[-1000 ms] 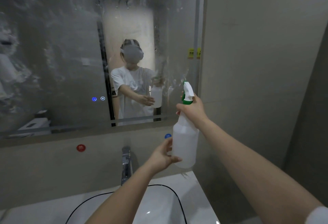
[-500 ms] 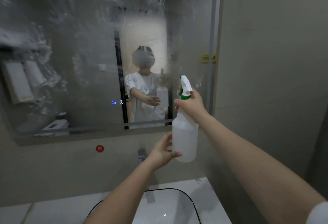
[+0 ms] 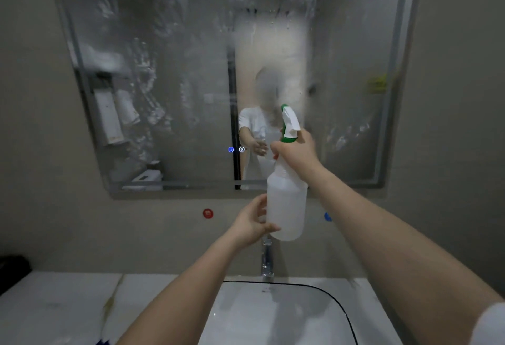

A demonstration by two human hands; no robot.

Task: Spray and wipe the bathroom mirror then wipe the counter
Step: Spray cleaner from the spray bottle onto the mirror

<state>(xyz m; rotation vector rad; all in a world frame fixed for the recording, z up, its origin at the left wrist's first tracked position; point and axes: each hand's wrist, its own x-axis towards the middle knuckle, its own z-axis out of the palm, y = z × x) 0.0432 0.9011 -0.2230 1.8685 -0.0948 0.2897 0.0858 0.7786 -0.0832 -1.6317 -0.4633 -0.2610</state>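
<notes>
Evidently mid-spray, we curl our fingers [image 3: 270,227] round the spray bottle [image 3: 285,208] at frame centre, right hand [image 3: 296,153] at its neck, left hand [image 3: 252,224] at its base; the mirror [image 3: 177,71] above is wet, and wiping it and the counter [image 3: 54,303] looks yet to come.

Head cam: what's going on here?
A person holds a translucent white plastic spray bottle with a green-and-white trigger head up in front of the rectangular wall mirror. The right hand grips its neck at the trigger; the left hand holds its base. The mirror glass is streaked with wet spray.
</notes>
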